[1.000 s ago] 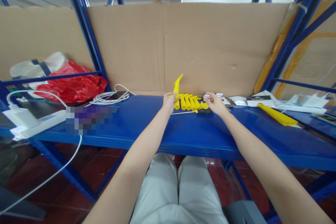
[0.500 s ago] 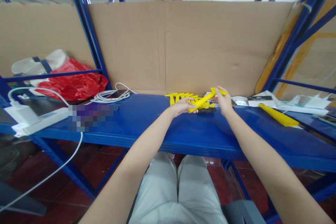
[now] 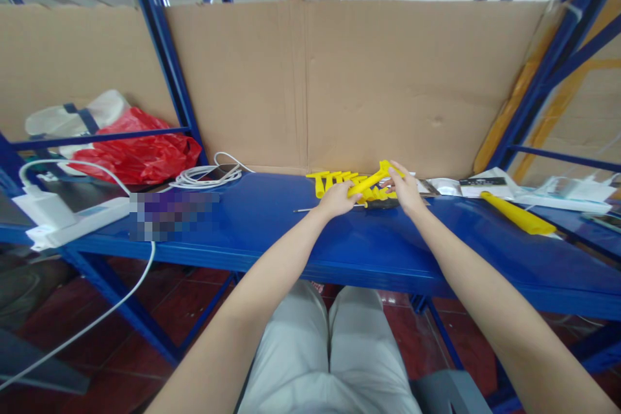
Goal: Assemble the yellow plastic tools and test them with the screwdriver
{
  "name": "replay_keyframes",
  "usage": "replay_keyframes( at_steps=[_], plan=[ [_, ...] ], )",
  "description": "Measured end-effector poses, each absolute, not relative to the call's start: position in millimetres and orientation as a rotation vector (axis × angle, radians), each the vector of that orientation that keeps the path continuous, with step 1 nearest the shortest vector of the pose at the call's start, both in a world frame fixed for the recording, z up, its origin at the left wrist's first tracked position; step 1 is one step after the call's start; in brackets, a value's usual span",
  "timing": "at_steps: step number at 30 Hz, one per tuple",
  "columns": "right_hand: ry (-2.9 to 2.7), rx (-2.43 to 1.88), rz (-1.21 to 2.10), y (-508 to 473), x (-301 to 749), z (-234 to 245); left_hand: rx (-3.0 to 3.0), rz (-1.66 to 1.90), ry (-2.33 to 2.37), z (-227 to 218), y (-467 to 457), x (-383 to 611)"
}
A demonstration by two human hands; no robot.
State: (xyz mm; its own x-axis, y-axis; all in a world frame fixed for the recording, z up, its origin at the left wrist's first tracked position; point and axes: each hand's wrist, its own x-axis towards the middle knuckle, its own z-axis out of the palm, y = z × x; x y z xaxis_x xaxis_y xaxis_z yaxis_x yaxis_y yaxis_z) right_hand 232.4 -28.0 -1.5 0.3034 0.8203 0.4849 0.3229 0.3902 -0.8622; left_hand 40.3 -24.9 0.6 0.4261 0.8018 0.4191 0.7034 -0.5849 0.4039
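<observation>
Both my hands hold one yellow plastic piece slanted between them over the blue shelf. My left hand pinches its lower end; my right hand grips its upper end. Behind it lies a row of several more yellow pieces against the cardboard back. A black-handled tool with a thin metal shaft lies on the shelf just under my hands.
A longer yellow tube lies to the right with packets and papers. Coiled white cable, a red bag and a white power strip sit to the left. Blue rack uprights flank the bay.
My left hand lowered the yellow piece from upright to slanting, and my right hand came over and took its other end. Both hands now hold it slightly lower and closer together.
</observation>
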Motion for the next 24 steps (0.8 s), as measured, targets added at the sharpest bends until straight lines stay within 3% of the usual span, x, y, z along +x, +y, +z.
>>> replay_keyframes(
  at_steps=[11, 24],
  plan=[
    [-1.578, -1.192, 0.456, -26, 223, -13, 2.568, 0.962, 1.376, -1, -23, 42],
    [-1.991, -1.304, 0.227, -29, 211, -21, 2.531, 0.991, 1.437, -4, -14, 38]
  ],
)
